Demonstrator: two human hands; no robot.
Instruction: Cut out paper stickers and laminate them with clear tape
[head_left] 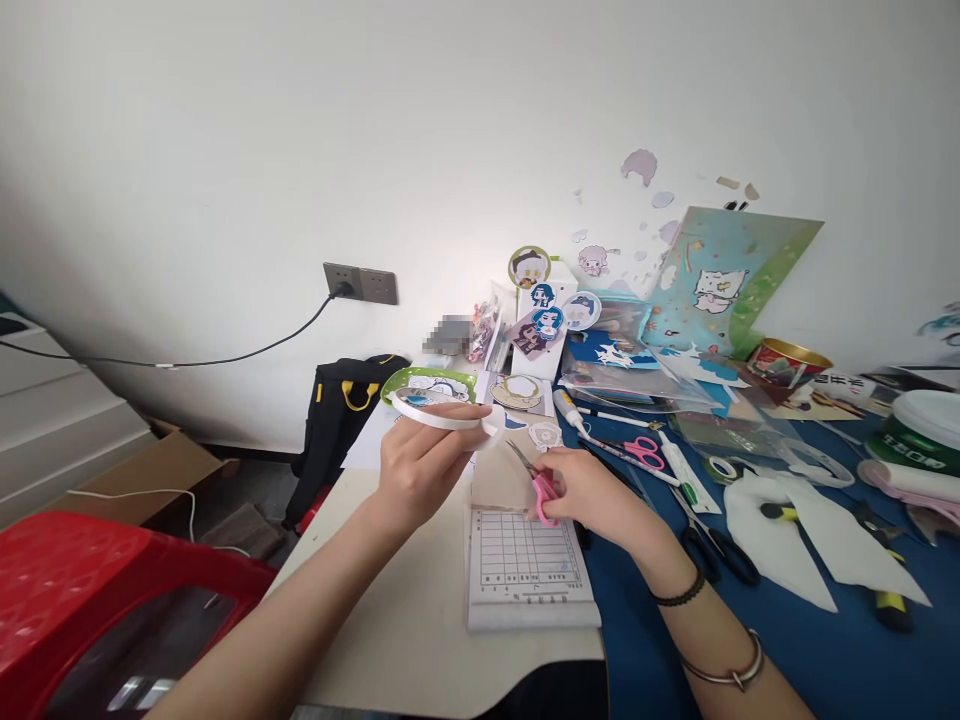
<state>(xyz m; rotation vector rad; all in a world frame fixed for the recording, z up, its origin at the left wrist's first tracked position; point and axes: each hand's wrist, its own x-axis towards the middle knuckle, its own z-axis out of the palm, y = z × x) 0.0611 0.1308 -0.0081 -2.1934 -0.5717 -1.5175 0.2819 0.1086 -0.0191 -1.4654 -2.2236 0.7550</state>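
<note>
My left hand (420, 470) is raised over the pale part of the table, its fingers closed on a thin roll of white tape (427, 415). A short white end sticks out by the fingertips. My right hand (581, 490) grips small pink-handled scissors (544, 490), whose blades point up and left toward that tape end without touching it. Under the hands lies a notepad (532, 560) printed with a grid form. Just beyond it are a beige sheet (499, 475) and paper cutouts with cartoon figures (514, 392).
On the blue mat to the right lie other pink scissors (643, 453), black-handled scissors (720, 550), a glue tube (686, 470) and white cut pieces (772, 520). Plastic bags (622, 385) and a tin (787, 365) stand behind. A red stool (135, 580) is at left.
</note>
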